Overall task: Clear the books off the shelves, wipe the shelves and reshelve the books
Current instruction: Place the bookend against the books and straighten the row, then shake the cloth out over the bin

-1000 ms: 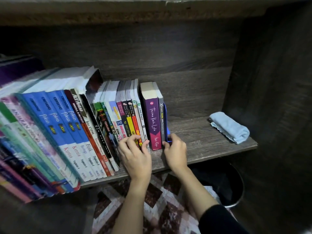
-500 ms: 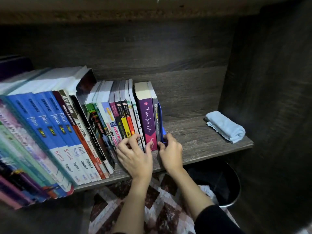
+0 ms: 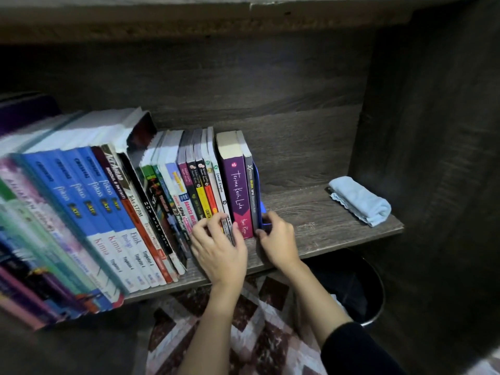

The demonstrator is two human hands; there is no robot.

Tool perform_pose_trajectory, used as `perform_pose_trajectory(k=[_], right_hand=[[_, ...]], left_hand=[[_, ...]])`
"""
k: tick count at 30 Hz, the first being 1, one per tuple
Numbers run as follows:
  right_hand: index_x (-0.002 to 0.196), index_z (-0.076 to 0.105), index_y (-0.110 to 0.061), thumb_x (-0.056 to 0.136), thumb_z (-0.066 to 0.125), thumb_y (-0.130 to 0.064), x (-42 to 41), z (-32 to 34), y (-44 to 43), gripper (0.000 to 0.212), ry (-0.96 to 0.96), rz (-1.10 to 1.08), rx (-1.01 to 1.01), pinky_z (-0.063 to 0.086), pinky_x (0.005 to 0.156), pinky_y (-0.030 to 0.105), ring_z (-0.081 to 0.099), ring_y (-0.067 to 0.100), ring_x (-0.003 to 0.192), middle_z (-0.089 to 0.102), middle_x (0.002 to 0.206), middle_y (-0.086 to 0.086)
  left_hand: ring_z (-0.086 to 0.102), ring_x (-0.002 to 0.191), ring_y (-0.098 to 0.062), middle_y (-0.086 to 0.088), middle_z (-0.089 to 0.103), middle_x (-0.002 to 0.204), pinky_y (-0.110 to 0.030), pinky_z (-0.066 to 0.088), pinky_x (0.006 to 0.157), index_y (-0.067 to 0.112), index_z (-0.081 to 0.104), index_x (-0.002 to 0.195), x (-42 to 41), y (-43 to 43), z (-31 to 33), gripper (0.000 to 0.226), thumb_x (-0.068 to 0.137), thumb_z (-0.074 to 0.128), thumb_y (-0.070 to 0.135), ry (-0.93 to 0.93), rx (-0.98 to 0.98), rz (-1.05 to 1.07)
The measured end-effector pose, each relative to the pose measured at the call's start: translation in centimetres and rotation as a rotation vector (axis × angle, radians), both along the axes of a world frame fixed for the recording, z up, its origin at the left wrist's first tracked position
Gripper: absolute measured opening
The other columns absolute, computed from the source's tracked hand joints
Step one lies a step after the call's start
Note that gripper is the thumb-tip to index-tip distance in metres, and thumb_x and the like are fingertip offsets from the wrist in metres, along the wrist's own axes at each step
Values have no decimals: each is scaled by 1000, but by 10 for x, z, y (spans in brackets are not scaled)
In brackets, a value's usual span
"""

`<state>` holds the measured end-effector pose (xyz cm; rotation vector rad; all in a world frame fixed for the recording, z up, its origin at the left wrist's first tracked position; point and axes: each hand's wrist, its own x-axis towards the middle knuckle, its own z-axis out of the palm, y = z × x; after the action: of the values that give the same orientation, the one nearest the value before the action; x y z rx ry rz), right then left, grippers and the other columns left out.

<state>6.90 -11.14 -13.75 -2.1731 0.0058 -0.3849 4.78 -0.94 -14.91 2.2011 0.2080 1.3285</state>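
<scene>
books (image 3: 234, 185) stand upright, left hand (image 3: 219, 255) on spines, right hand (image 3: 279, 244) gripping bookend (image 3: 257, 185).

I see a dark wooden shelf (image 3: 311, 212) carrying a row of books (image 3: 108, 198) standing across its left and middle, a blue bookend (image 3: 259, 190) against the last one, and a folded light-blue cloth (image 3: 359, 201) near its right end.

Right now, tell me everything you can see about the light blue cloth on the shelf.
The light blue cloth looks soft, like microfibre, and is folded into a thick oblong with a wavy stitched edge. It lies askew at the right end of the wooden shelf, near the side panel and clear of the books. Only the shelf touches it.
</scene>
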Motion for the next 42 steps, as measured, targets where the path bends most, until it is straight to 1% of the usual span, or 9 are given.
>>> perform_pose_trajectory(k=[4, 11, 17, 22, 27, 31, 34, 37, 42], right_hand=[[124, 61, -6, 81, 56, 8, -6, 6, -12, 45, 39, 113, -42, 37, 97, 21, 60, 26, 113, 66, 118, 15], [117, 65, -7, 86, 53, 2, -26, 18, -47, 35, -22, 34, -79, 36, 95, 24, 59, 26, 113, 66, 119, 10], [114, 65, -7, 86, 53, 0, -44, 19, -103, 31, -104, -214, -70, 37, 95, 28, 56, 26, 114, 66, 117, 9], [114, 62, -1, 87, 55, -1, -52, 13, -142, 28, -109, -438, -134, 37, 92, 32, 53, 32, 113, 62, 117, 14], [140, 41, -7, 89, 55, -11, -44, 5, -159, 53, 27, -395, -276, 22, 113, 36, 28, 35, 138, 26, 153, 17], [149, 28, -19, 90, 51, -18, -33, 0, -173, 63, 66, -295, -458, 7, 118, 36, 6, 33, 147, 6, 160, 8], [150, 25, -22, 90, 51, -22, -25, -1, -180, 65, 62, -250, -510, 4, 118, 35, -3, 28, 148, 0, 161, 3], [150, 23, -24, 91, 51, -28, -19, -4, -188, 66, 84, -231, -493, 5, 118, 37, -6, 24, 148, -4, 161, -3], [149, 28, -18, 91, 52, -22, -7, -13, -200, 62, 30, -274, -385, 15, 119, 40, 7, 25, 147, 11, 160, 2]], left_hand=[[55, 89, -25, -5, 53, 96, -33, 41, 76, 12, 60, 93, -8, -3, 16, 11, 86, 58, 20, -53, -71, -119], [57, 81, -17, -4, 55, 93, -30, 46, 73, 10, 59, 92, -20, -41, 44, 9, 88, 53, 16, -187, -217, -358], [55, 77, -10, -1, 55, 93, -17, 37, 66, 11, 59, 91, -20, -80, 37, 14, 87, 49, 20, -111, -170, -465], [60, 86, -20, -2, 57, 95, -30, 45, 74, 14, 60, 92, -12, -107, 26, 14, 82, 52, 21, 98, -162, -537], [54, 100, -31, -9, 58, 102, -41, 44, 87, 11, 64, 95, 17, -138, 25, 22, 81, 53, -2, 313, -71, -677], [51, 117, -33, -10, 55, 124, -42, 40, 100, 8, 61, 112, 63, -162, 33, 51, 69, 44, -15, 386, 135, -799], [25, 141, -25, -5, 26, 154, -35, 22, 114, 11, 36, 143, 93, -176, 41, 65, 81, 46, -7, 520, 448, -793], [5, 146, -21, 3, 0, 160, -40, 16, 116, 18, 7, 152, 117, -190, 46, 70, 93, 42, 3, 608, 696, -697], [15, 145, -24, 0, 12, 159, -40, 20, 115, 20, 13, 152, 135, -203, 39, 70, 91, 41, 1, 768, 745, -807]])
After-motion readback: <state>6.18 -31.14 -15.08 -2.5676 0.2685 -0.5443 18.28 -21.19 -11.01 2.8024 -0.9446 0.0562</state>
